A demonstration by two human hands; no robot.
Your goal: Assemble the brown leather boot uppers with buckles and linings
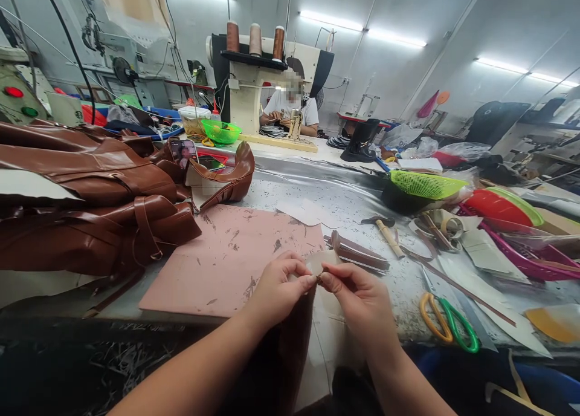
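Fingers (308, 281) of your left hand (274, 289) are pinching together on a small brown piece (319, 277); your right hand (365, 298) is pinching it from the right, thumb against fingertip. The piece is sitting between both hands, its exact form too small to tell. Brown leather (296, 337) is hanging just below. Left: pink board (217, 259) lying flat, brown boots (90, 168) heaping beyond. Right: scissors (447, 323) resting near, hammer (388, 237) lying farther off.
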